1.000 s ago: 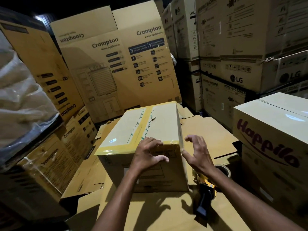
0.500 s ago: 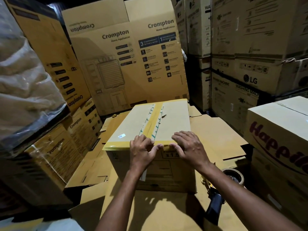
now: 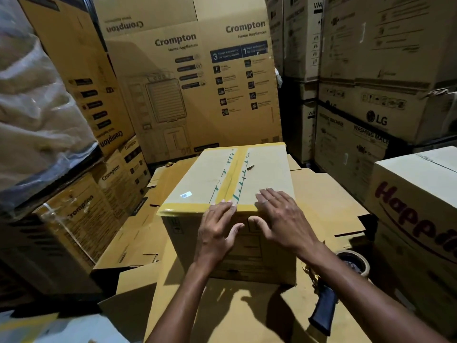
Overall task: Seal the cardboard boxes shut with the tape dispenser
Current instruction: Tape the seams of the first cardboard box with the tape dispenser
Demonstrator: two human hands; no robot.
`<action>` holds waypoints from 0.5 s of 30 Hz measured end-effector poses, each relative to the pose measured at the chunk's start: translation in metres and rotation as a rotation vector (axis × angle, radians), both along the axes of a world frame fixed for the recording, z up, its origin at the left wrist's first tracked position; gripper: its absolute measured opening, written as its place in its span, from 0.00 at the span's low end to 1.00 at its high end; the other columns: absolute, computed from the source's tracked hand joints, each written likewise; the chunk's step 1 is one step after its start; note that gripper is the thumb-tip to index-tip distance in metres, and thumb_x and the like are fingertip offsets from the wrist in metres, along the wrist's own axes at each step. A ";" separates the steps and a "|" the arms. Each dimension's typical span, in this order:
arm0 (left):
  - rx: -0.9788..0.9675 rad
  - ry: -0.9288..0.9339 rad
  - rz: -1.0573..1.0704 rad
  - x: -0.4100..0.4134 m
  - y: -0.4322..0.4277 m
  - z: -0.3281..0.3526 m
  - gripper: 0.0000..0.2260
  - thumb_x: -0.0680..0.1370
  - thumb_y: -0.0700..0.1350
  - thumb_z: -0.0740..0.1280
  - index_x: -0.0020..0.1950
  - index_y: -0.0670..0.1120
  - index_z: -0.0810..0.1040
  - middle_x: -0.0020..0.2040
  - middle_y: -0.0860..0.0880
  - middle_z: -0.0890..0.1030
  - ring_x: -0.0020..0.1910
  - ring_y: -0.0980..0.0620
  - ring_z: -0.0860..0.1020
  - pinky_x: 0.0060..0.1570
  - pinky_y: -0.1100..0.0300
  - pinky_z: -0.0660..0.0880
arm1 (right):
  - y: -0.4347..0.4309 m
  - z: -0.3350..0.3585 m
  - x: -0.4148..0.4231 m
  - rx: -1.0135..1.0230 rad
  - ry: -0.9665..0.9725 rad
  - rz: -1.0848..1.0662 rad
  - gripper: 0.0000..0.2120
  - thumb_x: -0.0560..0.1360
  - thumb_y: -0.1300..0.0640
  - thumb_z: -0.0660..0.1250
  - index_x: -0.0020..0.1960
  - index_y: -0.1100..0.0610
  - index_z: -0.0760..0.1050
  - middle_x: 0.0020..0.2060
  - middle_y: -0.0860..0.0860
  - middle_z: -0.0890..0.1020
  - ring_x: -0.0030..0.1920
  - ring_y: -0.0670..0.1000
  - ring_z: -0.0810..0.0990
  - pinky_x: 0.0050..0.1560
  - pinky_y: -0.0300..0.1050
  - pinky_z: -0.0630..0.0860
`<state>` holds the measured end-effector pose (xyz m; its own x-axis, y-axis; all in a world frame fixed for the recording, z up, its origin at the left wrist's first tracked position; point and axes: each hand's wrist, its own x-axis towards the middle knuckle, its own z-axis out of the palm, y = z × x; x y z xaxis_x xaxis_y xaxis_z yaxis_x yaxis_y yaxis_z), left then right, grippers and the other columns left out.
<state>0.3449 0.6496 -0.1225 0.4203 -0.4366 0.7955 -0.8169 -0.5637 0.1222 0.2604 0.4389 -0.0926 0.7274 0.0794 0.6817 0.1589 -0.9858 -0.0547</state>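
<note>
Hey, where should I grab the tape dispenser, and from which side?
Take the tape dispenser by its dark handle, reaching down with the right hand. It lies on the flattened cardboard right of the box, handle toward you, roll end away, partly under your right forearm.

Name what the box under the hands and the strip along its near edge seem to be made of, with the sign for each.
Box: matte brown cardboard, judging by its folded flaps and dull fibrous face. Strip: probably yellowish plastic packing tape, smooth and slightly glossy, wrapped over the edge.
</note>
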 end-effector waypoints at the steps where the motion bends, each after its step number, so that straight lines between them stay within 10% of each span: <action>1: 0.023 -0.039 -0.003 -0.001 0.003 -0.005 0.24 0.79 0.51 0.72 0.73 0.43 0.76 0.73 0.45 0.76 0.75 0.47 0.70 0.74 0.45 0.68 | 0.008 -0.003 0.002 -0.021 -0.058 0.019 0.31 0.82 0.40 0.57 0.76 0.61 0.71 0.74 0.60 0.73 0.76 0.58 0.70 0.76 0.57 0.67; 15: -0.162 -0.006 0.295 0.034 0.054 -0.006 0.29 0.81 0.63 0.63 0.71 0.42 0.78 0.73 0.42 0.75 0.76 0.42 0.69 0.79 0.37 0.54 | 0.052 -0.065 0.028 -0.275 -0.209 -0.134 0.33 0.81 0.50 0.65 0.83 0.52 0.58 0.83 0.60 0.55 0.83 0.61 0.54 0.79 0.63 0.55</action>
